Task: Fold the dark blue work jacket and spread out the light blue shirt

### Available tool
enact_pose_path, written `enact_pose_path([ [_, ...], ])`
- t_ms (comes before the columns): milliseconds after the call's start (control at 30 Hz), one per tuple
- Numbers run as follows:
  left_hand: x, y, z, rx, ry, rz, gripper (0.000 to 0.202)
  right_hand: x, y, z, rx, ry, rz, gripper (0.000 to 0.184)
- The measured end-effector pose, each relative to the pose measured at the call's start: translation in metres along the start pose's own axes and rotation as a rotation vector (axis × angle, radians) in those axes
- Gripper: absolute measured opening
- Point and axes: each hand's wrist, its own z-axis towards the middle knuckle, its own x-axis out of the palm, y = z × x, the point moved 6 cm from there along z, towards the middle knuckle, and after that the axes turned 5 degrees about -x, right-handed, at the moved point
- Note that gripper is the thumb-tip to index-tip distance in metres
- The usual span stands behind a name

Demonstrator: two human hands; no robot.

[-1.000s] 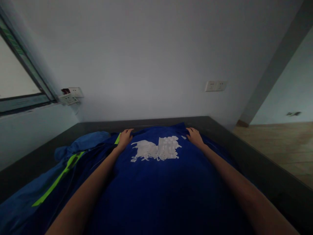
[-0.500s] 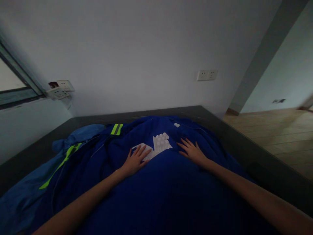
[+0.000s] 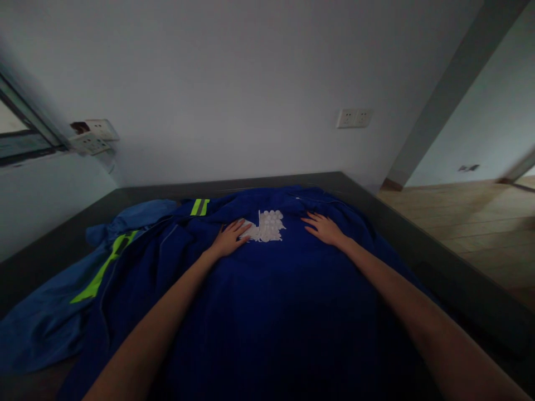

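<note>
A dark blue garment (image 3: 267, 301) lies spread over the dark table, with a white printed pattern (image 3: 271, 225) in its upper middle. My left hand (image 3: 229, 238) rests on the cloth with fingers stretched out, its fingertips over the left part of the print. To the right of the print, my right hand (image 3: 324, 228) lies flat on the cloth, fingers apart. Neither hand grips anything. At the left, the garment has a yellow-green and grey reflective strip (image 3: 200, 207). A lighter blue piece of clothing (image 3: 54, 317) with yellow-green bands lies beside it.
The dark table (image 3: 443, 273) stands against a pale wall (image 3: 234, 89). A double wall socket (image 3: 354, 118) is above its far right, and more sockets (image 3: 90, 142) are at the left corner by a window frame (image 3: 35, 125). Wooden floor (image 3: 455, 223) shows to the right.
The cloth under my hands now lies flatter and the print shows more fully. Both hands appear slightly higher in view, the right a little further left. The camera has tilted down a little.
</note>
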Motion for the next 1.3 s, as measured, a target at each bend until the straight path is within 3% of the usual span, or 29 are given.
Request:
enact_pose_path([
  [200,0.000,0.004,0.001,-0.041,-0.057,-0.026,0.050,-0.001,-0.003,0.013,-0.010,-0.013,-0.033,0.047],
  [500,-0.001,0.002,-0.010,-0.022,-0.122,-0.065,0.048,-0.041,0.012,-0.018,0.113,-0.311,-0.004,0.043],
  [667,0.003,0.002,-0.010,0.008,-0.136,-0.059,0.049,-0.088,-0.010,-0.082,0.159,-0.462,0.186,0.031],
  [800,0.007,0.005,-0.006,0.021,-0.145,-0.056,0.049,-0.108,-0.021,-0.168,0.252,-0.393,0.247,0.026],
  [900,0.009,0.008,-0.004,0.027,-0.157,-0.059,0.049,-0.094,-0.005,-0.227,0.335,-0.343,0.241,0.032],
  [1000,0.010,0.009,-0.003,0.033,-0.166,-0.055,0.050,-0.063,0.023,-0.255,0.344,-0.275,0.169,0.044],
  [1133,0.011,0.011,-0.001,0.050,-0.156,-0.056,0.053,-0.041,0.034,-0.256,0.383,-0.281,0.145,0.032],
  [1300,0.011,0.013,0.000,0.075,-0.163,-0.094,0.057,-0.051,0.008,-0.250,0.449,-0.301,0.447,0.029],
])
